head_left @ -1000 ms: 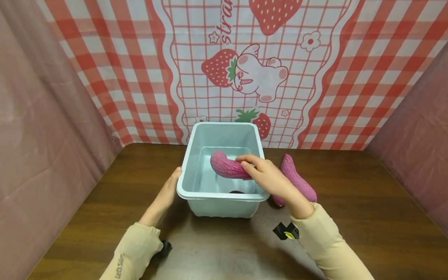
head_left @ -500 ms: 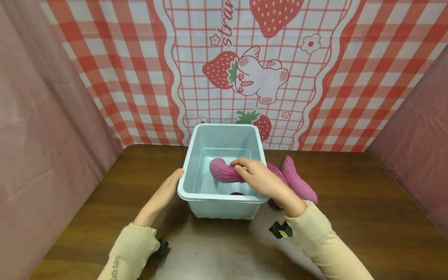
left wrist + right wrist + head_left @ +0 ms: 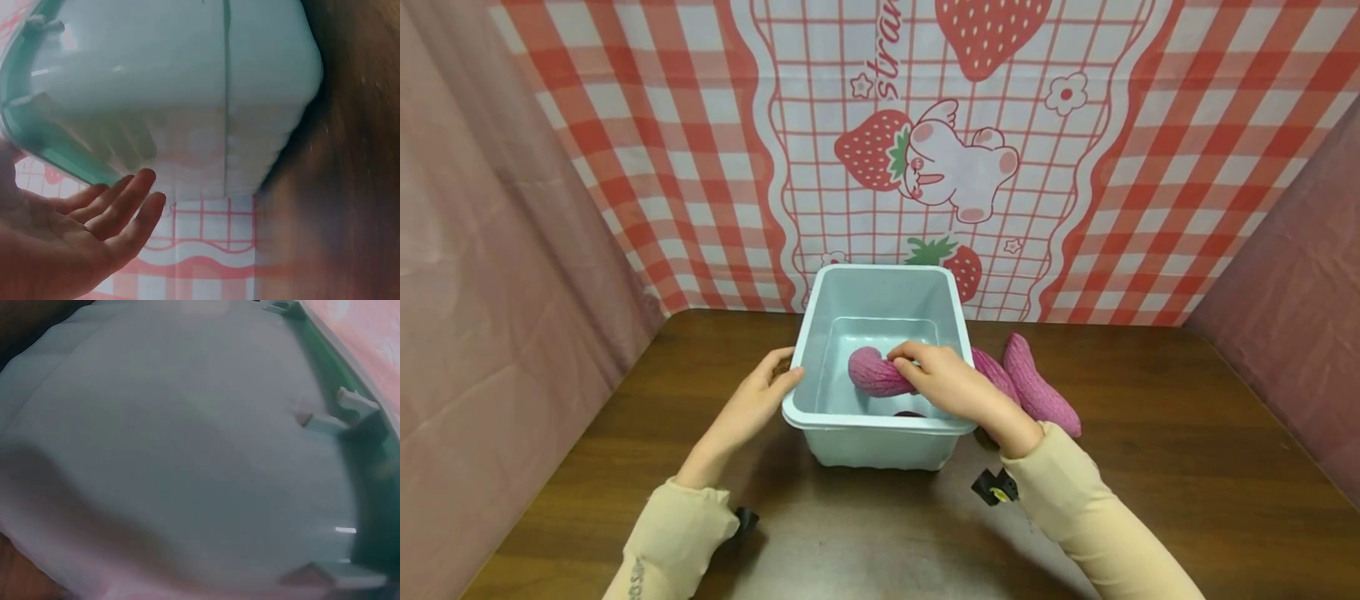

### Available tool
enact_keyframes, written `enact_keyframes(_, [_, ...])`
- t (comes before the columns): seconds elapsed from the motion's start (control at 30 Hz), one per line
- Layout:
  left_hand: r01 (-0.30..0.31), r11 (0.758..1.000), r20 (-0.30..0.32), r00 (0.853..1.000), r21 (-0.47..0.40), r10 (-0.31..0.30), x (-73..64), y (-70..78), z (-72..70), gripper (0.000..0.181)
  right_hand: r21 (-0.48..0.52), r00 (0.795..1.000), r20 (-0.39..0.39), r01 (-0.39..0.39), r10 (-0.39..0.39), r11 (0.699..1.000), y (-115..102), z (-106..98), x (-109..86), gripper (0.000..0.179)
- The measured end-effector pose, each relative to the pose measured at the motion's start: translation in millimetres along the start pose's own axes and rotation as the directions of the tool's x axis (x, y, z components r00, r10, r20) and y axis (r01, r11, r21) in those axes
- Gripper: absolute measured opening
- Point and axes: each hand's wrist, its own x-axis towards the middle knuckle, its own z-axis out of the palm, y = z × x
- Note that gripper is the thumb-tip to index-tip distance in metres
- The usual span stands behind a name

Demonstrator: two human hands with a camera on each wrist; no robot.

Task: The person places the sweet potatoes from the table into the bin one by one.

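Note:
A pale blue plastic tub [image 3: 880,423] stands on the table. Inside its walls my right hand [image 3: 946,383] grips a curved, pinkish-purple sweet potato [image 3: 874,373] by its right end, above the tub floor. Part of a dark red thing [image 3: 910,414] shows behind the near wall; its kind is hidden. My left hand [image 3: 747,412] is at the tub's left side, thumb by the rim. The left wrist view shows its fingers [image 3: 119,215] loosely extended beside the outer wall. Only the tub's outside [image 3: 187,437] is clear in the right wrist view; the right hand is absent there.
To the right of the tub, two more sweet potatoes lie side by side: one at the outside [image 3: 1041,392], another [image 3: 992,372] partly covered by my right arm. Behind the wooden table [image 3: 1180,467] hangs a checked strawberry cloth [image 3: 692,167]. Pink curtains [image 3: 490,275] flank both sides.
My right hand has moved slightly lower and left into the tub with the sweet potato. My left hand's fingers have spread, and its thumb has come up to the rim.

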Motion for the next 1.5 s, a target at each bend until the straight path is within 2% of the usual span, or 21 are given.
enact_keyframes(0.13, [-0.008,1.000,0.020,1.000,-0.010,0.008,-1.5,1.7,2.5,0.048,-0.016,1.000,0.012,0.008,-0.008,1.000,0,5,4.8,0.029])
enact_keyframes(0.4, [-0.006,1.000,-0.005,1.000,0.018,0.006,-1.6,1.7,3.9,0.048,-0.051,0.998,0.044,0.045,-0.043,0.998,-1,9,9.9,0.029])
enact_keyframes(0.53, [-0.015,1.000,-0.001,1.000,0.004,0.015,-1.7,-0.1,3.5,0.058,-0.063,0.997,0.073,0.044,-0.039,0.997,-2,11,10.0,0.029])
enact_keyframes(0.63, [-0.026,1.000,0.008,1.000,-0.011,0.027,-1.5,-0.9,3.6,0.062,-0.065,0.996,0.087,0.027,-0.021,0.997,-1,12,10.1,0.029])
enact_keyframes(0.77, [-0.049,0.999,0.015,0.999,-0.009,0.050,-1.8,-1.6,4.1,0.057,-0.068,0.995,0.097,-0.005,0.012,0.998,-1,13,10.5,0.029])
enact_keyframes(0.9, [-0.056,0.998,0.007,0.998,-0.010,0.056,-1.0,-2.3,4.6,0.056,-0.124,0.992,0.118,-0.026,0.041,0.992,-2,14,12.0,0.030])
enact_keyframes(1.17, [-0.057,0.998,0.001,0.998,-0.008,0.057,-0.3,-2.7,4.9,0.056,-0.217,0.974,0.204,-0.053,0.099,0.975,-1,17,12.5,0.029])
enact_keyframes(1.5, [-0.063,0.998,0.008,0.998,-0.011,0.063,-0.8,-0.6,4.2,0.056,-0.264,0.960,0.230,-0.095,0.158,0.960,-3,17,14.8,0.029])
